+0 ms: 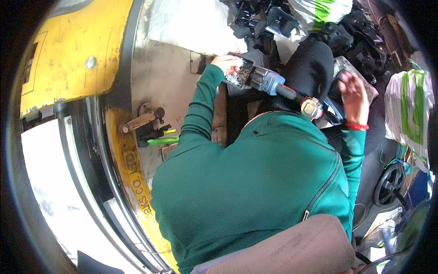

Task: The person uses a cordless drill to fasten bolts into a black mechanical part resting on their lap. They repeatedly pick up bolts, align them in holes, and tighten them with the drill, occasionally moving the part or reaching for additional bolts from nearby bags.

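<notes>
My left hand (228, 64) reaches over a small dark tray (247, 67) that holds many small metal screws (234, 80). Its fingers are bent together among the screws, and what they pinch is too small to make out. Beside the tray lies a grey power driver (269, 82) with a red and dark handle, tilted toward my lap. A pale round object (311, 108) sits at the handle's near end. My right hand (354, 97), with a red band at the wrist, is raised over my right leg, slightly blurred. Its fingers are stretched out and nothing shows in it.
At my left stands a yellow machine (77, 50) with metal bars and a small crank (141, 119). Black plastic parts (262, 20) are heaped ahead. White and green bags (408, 107) stand at the right, near a black wheel (389, 184). A padded chair back (292, 249) is behind me.
</notes>
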Motion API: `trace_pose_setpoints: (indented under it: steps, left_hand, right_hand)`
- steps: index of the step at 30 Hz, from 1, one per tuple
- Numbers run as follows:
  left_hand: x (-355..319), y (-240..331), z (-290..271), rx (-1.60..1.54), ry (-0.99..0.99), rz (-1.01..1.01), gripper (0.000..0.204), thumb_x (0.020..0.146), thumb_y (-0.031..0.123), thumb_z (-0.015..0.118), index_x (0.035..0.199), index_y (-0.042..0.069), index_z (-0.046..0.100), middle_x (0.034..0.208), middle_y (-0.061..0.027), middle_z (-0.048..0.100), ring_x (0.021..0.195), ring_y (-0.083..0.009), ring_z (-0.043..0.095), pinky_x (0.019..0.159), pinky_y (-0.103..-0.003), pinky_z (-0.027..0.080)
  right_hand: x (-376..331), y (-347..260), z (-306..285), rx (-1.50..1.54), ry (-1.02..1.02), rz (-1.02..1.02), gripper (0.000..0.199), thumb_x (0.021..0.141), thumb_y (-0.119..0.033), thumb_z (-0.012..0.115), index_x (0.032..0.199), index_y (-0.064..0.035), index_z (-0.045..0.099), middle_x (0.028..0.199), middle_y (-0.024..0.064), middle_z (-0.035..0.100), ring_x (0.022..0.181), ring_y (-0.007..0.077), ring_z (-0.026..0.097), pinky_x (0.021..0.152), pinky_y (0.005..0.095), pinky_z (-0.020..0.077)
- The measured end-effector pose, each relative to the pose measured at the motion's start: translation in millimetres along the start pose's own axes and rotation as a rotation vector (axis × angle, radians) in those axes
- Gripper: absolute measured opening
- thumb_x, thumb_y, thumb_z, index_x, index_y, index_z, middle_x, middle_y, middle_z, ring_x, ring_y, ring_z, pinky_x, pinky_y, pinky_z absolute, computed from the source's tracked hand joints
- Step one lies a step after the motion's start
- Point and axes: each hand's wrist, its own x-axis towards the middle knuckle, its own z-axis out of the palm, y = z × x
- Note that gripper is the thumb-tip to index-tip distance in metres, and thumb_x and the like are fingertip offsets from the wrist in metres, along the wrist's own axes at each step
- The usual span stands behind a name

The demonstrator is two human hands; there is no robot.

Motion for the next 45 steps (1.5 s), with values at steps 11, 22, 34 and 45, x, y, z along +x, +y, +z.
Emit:
trace_pose_setpoints:
  steps: [11, 22, 34, 45]
  left_hand:
    - [-27, 35, 294, 0.957, -0.550, 1.109, 0.016, 0.079, 0.022, 0.067, 0.090, 0.010, 0.069, 0.079, -0.0065, 0.058, 0.069, -0.0156, 0.060, 0.062, -0.030, 0.050]
    - [-19, 26, 357, 0.655, -0.748, 0.353, 0.016, 0.084, 0.015, 0.067, 0.095, 0.004, 0.067, 0.089, -0.0057, 0.067, 0.067, -0.0146, 0.064, 0.053, -0.026, 0.051]
    - [140, -5, 390, 0.684, -0.567, 0.250, 0.015, 0.081, 0.018, 0.072, 0.090, 0.007, 0.068, 0.082, -0.0005, 0.069, 0.063, -0.0063, 0.060, 0.047, -0.020, 0.044]
    - [146, -22, 389, 0.827, -0.549, 0.747, 0.014, 0.076, 0.017, 0.076, 0.083, 0.006, 0.069, 0.073, -0.0005, 0.066, 0.062, -0.0053, 0.056, 0.051, -0.022, 0.045]
  right_hand:
    - [-29, 37, 43, 0.489, 0.060, 0.248, 0.036, 0.097, -0.029, 0.047, 0.120, -0.0017, 0.053, 0.102, 0.0131, 0.064, 0.080, 0.0226, 0.066, 0.065, 0.0318, 0.0576]
    - [-69, 38, -36, 0.619, 0.228, 0.064, 0.027, 0.096, -0.023, 0.050, 0.110, -0.0014, 0.057, 0.095, 0.0118, 0.066, 0.085, 0.0229, 0.066, 0.072, 0.0367, 0.0573]
    - [-44, 37, -84, -0.182, 0.945, -0.104, 0.037, 0.082, -0.035, 0.071, 0.108, -0.0091, 0.065, 0.055, -0.0101, 0.036, 0.041, 0.0021, 0.027, 0.038, 0.0201, 0.0197]
    - [-21, 41, -103, -0.346, 0.860, -0.178, 0.027, 0.081, -0.038, 0.071, 0.078, -0.0139, 0.059, 0.057, -0.0098, 0.042, 0.043, 0.0021, 0.031, 0.040, 0.0207, 0.0209]
